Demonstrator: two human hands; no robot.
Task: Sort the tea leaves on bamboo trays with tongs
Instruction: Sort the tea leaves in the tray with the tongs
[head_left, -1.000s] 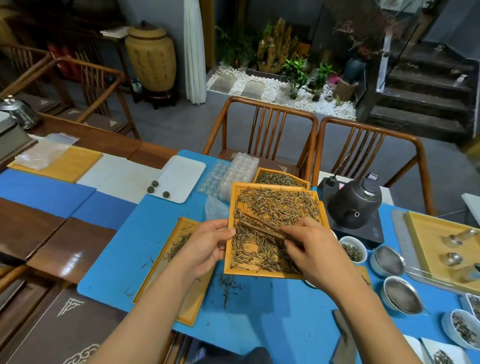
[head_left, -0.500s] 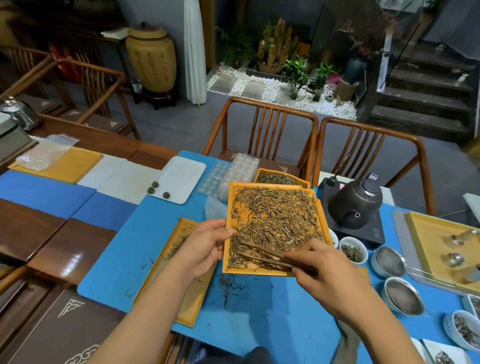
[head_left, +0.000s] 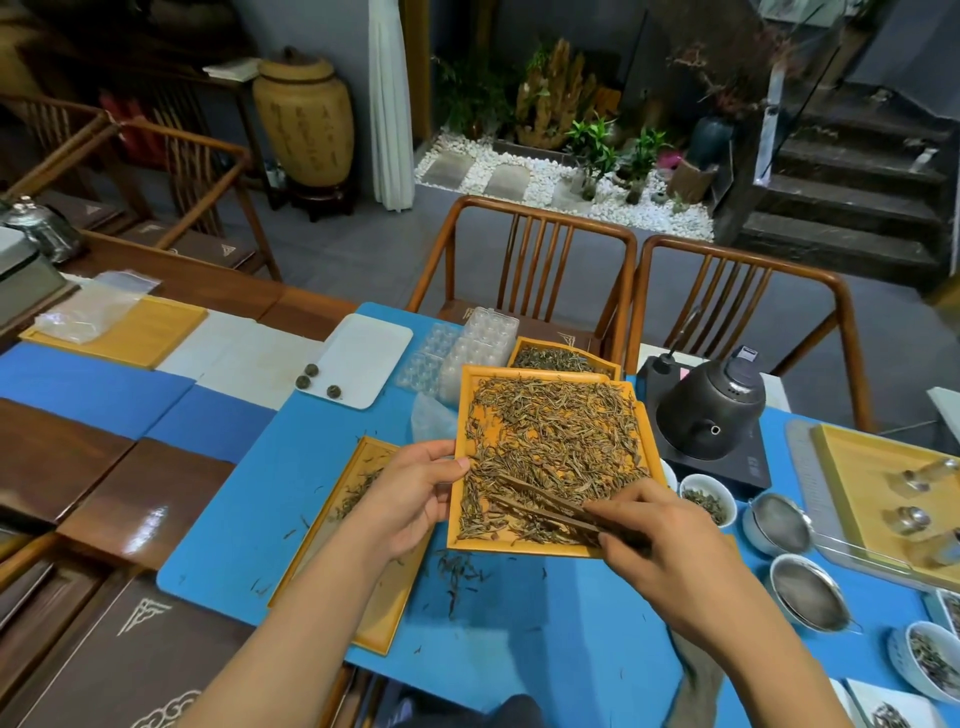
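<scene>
- far l, approx 9 o'clock: flat yellow board (head_left: 130, 332) w/ clear plastic bag (head_left: 88, 312) lying over its l part.
- white tray (head_left: 363, 358) at 11 o'clock, w/ three small tea balls (head_left: 311, 379) at its l edge.
- second bamboo tray (head_left: 363, 545) lies on blue mat (head_left: 234, 493) at 7 o'clock of the main tray, only a few leaves on it; partly under the l forearm.
- left hand (head_left: 410, 499) grips the l edge of the main bamboo tray (head_left: 550, 457), thumb on top of rim, fingers curled under.
- main tray is tilted, held off the mat, covered w/ tea leaves (head_left: 556, 431); third tray (head_left: 563, 358) w/ leaves just behind at 12 o'clock.
- loose leaves scattered on mat at 6 o'clock of the main tray.
- tongs (head_left: 545, 506), dark wood, lie low across the tray's near part, tips pointing to 10 o'clock, arms slightly apart.
- right hand (head_left: 670, 551) pinches the tongs at their back end, at the tray's 5 o'clock corner.
- black kettle (head_left: 709, 410) on its base at 2 o'clock.
- strainers (head_left: 779, 525) and small cups w/ leaves at 3–4 o'clock.
</scene>
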